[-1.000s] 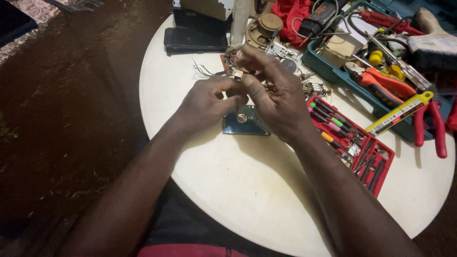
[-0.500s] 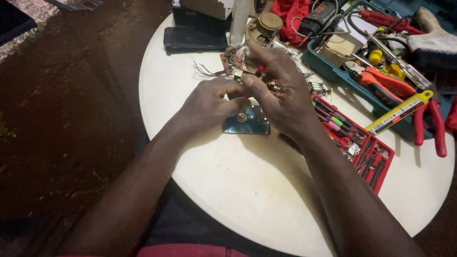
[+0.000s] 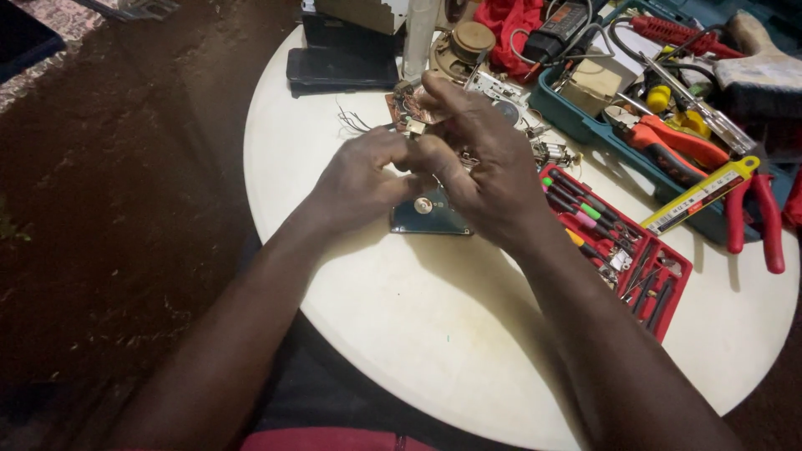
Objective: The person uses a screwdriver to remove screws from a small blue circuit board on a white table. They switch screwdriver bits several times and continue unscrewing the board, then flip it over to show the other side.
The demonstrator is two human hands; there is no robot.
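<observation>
Red bit case (image 3: 622, 250) right on worktop (image 3: 434, 334); teal toolbox (image 3: 585, 125) far right. Left hand (image 3: 359, 179), right hand (image 3: 484, 171): fingers pinching small circuit board (image 3: 409, 107).

Bright light from above washes the round white table (image 3: 468, 334) near glare at its near edge, forearms drop soft shadows on it, floor past the left edge sits dim and murky, fingers slightly motion-soft, tools at the far right corner bend with wide-angle distortion.
</observation>
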